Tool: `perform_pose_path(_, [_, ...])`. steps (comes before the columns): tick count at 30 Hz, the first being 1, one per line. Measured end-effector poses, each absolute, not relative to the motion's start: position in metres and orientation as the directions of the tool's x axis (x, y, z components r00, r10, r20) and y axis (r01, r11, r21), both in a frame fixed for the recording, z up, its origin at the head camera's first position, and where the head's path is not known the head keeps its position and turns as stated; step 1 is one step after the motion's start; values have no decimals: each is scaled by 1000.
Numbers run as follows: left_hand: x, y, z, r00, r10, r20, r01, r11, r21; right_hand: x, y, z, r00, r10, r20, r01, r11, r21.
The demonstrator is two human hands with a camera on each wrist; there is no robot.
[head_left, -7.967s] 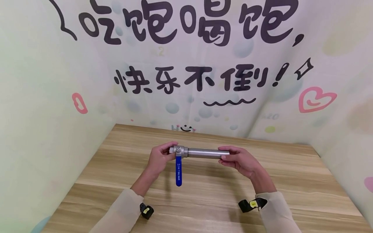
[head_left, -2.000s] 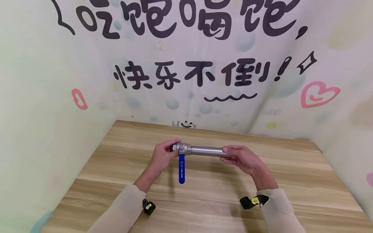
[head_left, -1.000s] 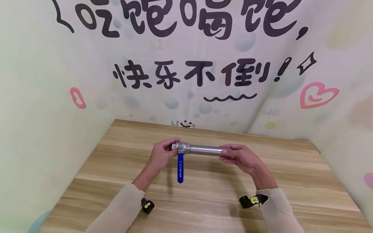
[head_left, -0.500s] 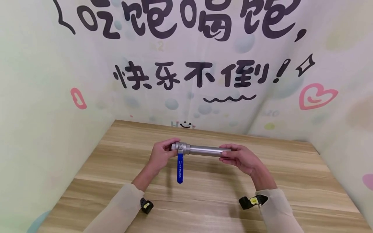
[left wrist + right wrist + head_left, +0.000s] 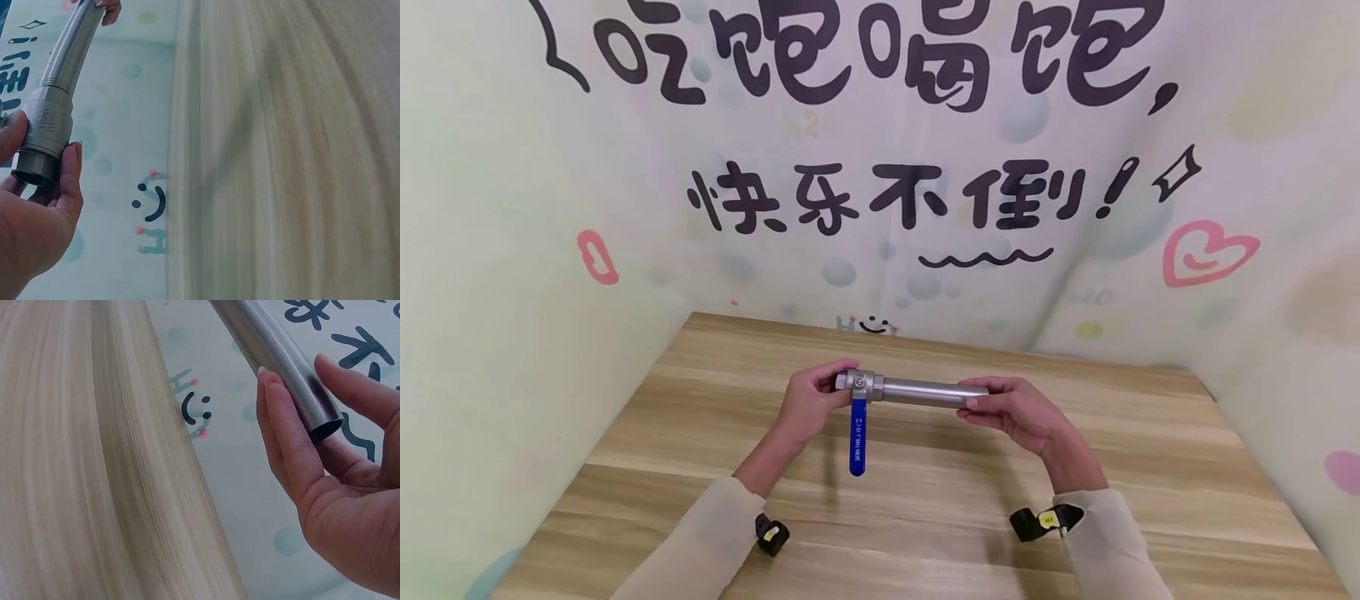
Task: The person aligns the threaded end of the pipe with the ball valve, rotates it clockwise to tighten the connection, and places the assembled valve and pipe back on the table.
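A steel ball valve (image 5: 862, 384) with a long blue lever handle (image 5: 858, 437) is held above the table. My left hand (image 5: 805, 406) grips its outer end, thumb on one side and fingers on the other. Joined to the valve's right side is a plain steel pipe (image 5: 925, 392), lying nearly level. A few thread rings show beside the valve in the left wrist view, where "1000 WOG" marks the valve body (image 5: 50, 122). At the pipe's free end, my right hand (image 5: 1018, 412) holds the pipe between thumb and fingers. The open pipe mouth (image 5: 326, 430) shows in the right wrist view.
Below the hands is a wood-grain table (image 5: 910, 517), with soft shadows of the arms on it. A printed cloth wall (image 5: 880, 283) with dark lettering stands along its back edge, and pale walls rise at both sides. Each wrist wears a black strap camera (image 5: 772, 536).
My right thumb and fingers have shifted slightly on the pipe, leaving more of its end in sight than one second ago. Valve, lever and left hand keep nearly the same pose.
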State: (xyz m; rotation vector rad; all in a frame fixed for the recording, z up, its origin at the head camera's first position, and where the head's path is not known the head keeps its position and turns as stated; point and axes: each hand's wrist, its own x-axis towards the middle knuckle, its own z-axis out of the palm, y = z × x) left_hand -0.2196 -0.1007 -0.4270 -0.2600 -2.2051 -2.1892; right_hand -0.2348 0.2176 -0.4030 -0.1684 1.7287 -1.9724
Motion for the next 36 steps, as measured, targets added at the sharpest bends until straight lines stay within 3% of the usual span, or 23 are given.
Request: perform_pose_path(36, [-221,-103,-427,-985,101,143,142,-19,990,-238,215,-404,-875,-418,-246,288,-40,-957])
